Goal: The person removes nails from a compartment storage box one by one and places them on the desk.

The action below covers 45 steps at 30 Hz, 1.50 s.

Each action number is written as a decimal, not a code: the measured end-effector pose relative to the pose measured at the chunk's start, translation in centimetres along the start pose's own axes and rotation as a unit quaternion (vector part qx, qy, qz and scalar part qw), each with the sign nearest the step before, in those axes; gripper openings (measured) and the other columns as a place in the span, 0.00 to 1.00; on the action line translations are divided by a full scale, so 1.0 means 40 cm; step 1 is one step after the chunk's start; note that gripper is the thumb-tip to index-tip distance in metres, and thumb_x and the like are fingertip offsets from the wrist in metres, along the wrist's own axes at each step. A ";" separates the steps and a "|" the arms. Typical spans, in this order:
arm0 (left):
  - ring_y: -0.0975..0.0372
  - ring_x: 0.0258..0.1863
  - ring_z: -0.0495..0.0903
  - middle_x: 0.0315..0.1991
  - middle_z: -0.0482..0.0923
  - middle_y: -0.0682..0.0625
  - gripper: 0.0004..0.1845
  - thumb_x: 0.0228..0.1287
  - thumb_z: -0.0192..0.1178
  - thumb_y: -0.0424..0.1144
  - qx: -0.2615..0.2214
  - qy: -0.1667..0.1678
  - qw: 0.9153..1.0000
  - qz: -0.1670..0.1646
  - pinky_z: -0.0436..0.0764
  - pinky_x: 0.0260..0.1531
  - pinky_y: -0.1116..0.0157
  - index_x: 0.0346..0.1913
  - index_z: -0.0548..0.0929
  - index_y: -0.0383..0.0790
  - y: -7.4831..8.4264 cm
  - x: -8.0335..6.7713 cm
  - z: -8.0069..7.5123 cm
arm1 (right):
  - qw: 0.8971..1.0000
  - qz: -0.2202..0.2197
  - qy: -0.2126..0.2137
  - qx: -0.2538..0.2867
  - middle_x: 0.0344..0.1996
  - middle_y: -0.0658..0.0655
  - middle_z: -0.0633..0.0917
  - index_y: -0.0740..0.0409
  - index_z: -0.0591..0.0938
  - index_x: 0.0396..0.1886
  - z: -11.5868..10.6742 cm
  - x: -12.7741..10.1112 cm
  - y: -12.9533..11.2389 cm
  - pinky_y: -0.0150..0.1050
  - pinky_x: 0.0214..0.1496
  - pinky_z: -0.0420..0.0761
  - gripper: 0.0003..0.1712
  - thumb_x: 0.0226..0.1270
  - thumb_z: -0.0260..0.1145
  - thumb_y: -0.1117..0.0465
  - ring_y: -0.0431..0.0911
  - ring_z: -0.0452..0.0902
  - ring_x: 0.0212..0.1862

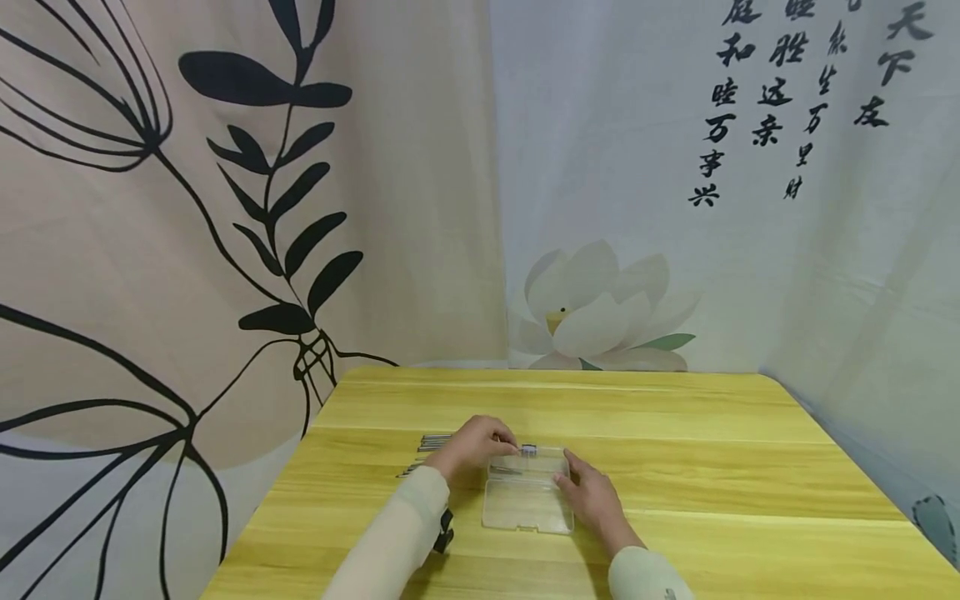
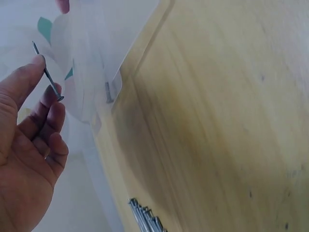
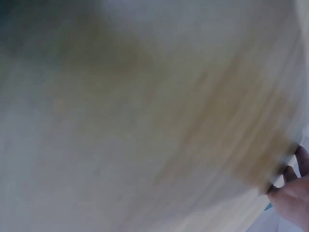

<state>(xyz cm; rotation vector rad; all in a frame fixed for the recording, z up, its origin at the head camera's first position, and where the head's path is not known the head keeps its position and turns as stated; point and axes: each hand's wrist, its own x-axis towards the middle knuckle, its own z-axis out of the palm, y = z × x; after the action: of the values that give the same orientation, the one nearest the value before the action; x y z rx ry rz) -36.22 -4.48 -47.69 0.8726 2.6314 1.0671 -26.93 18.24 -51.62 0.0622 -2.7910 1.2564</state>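
My left hand [image 1: 478,442] pinches a nail [image 2: 47,73] between thumb and fingers, its flat head pointing down in the left wrist view. This hand is over the far left corner of a clear plastic box [image 1: 527,527], which lies open with its two halves flat. Inside the far half lies another nail [image 1: 506,471]. My right hand [image 1: 594,500] holds the box's right side, thumb over the edge and fingers along the outside. In the right wrist view only the fingertips [image 3: 289,171] of that hand show, at the right edge.
Several loose nails [image 1: 433,442] lie on the wooden table [image 1: 720,467] left of the box, partly behind my left forearm. A small dark-blue mark [image 1: 528,450] shows at the box's far edge. A printed curtain [image 1: 420,183] hangs behind the table.
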 end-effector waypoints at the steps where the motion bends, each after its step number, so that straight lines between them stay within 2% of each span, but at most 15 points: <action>1: 0.66 0.35 0.78 0.36 0.83 0.59 0.06 0.68 0.65 0.40 -0.005 -0.001 1.000 -0.003 0.78 0.37 0.65 0.38 0.90 0.44 -0.001 -0.001 -0.004 | 1.000 0.000 0.001 0.001 0.63 0.71 0.75 0.65 0.68 0.72 0.000 0.000 0.000 0.64 0.65 0.64 0.30 0.76 0.60 0.56 0.70 0.64 0.66; 8: 0.65 0.33 0.79 0.36 0.86 0.51 0.08 0.69 0.64 0.38 -0.016 -0.003 1.000 0.001 0.79 0.36 0.64 0.42 0.88 0.37 -0.016 -0.009 -0.024 | 1.000 0.000 -0.006 0.013 0.64 0.72 0.73 0.65 0.66 0.73 0.000 -0.002 0.002 0.64 0.65 0.64 0.31 0.76 0.59 0.56 0.70 0.64 0.67; 16: 0.65 0.32 0.77 0.33 0.83 0.57 0.07 0.70 0.63 0.37 -0.003 -0.005 1.000 -0.009 0.78 0.35 0.64 0.41 0.88 0.36 -0.026 -0.021 -0.042 | 1.000 -0.006 -0.006 0.011 0.63 0.73 0.73 0.66 0.66 0.72 0.003 -0.004 0.005 0.64 0.64 0.65 0.31 0.76 0.59 0.57 0.70 0.65 0.66; 21: 0.65 0.30 0.76 0.31 0.82 0.57 0.07 0.70 0.62 0.36 0.004 0.000 1.000 -0.005 0.78 0.33 0.63 0.40 0.88 0.36 -0.038 -0.029 -0.052 | 1.000 -0.006 -0.002 0.012 0.63 0.73 0.73 0.67 0.67 0.72 0.004 -0.002 0.005 0.63 0.64 0.65 0.31 0.76 0.59 0.58 0.69 0.65 0.66; 25: 0.65 0.30 0.76 0.31 0.82 0.57 0.07 0.70 0.63 0.36 0.001 0.009 1.000 -0.015 0.77 0.33 0.64 0.39 0.88 0.37 -0.052 -0.041 -0.056 | 1.000 -0.007 0.002 0.010 0.63 0.73 0.73 0.67 0.67 0.72 0.005 0.000 0.005 0.63 0.65 0.65 0.30 0.76 0.60 0.58 0.69 0.65 0.66; 35: 0.63 0.30 0.75 0.32 0.81 0.56 0.07 0.69 0.63 0.36 -0.016 0.023 0.999 -0.015 0.76 0.32 0.63 0.39 0.87 0.35 -0.084 -0.074 -0.074 | 1.000 -0.011 0.002 0.003 0.62 0.73 0.74 0.67 0.67 0.72 0.007 0.002 0.009 0.62 0.64 0.66 0.30 0.76 0.60 0.58 0.69 0.66 0.66; 40: 0.62 0.29 0.75 0.33 0.82 0.53 0.07 0.70 0.62 0.36 -0.020 0.028 0.999 -0.010 0.76 0.31 0.63 0.40 0.87 0.34 -0.098 -0.096 -0.094 | 1.000 -0.010 0.003 0.003 0.62 0.73 0.74 0.67 0.68 0.71 0.006 0.002 0.008 0.63 0.65 0.65 0.30 0.76 0.60 0.58 0.69 0.65 0.66; 45: 0.58 0.31 0.77 0.35 0.83 0.48 0.09 0.71 0.62 0.37 -0.034 0.028 0.999 -0.021 0.77 0.32 0.62 0.41 0.87 0.34 -0.125 -0.116 -0.111 | 1.000 -0.006 0.001 0.003 0.63 0.72 0.73 0.67 0.67 0.72 0.005 0.001 0.004 0.63 0.65 0.64 0.31 0.76 0.60 0.57 0.69 0.64 0.67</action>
<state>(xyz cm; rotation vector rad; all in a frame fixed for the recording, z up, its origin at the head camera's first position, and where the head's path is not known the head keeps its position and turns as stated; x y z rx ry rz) -36.32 -12.59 -48.12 0.7800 2.6293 1.1803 -26.98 18.22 -51.87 0.0793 -2.7804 1.2628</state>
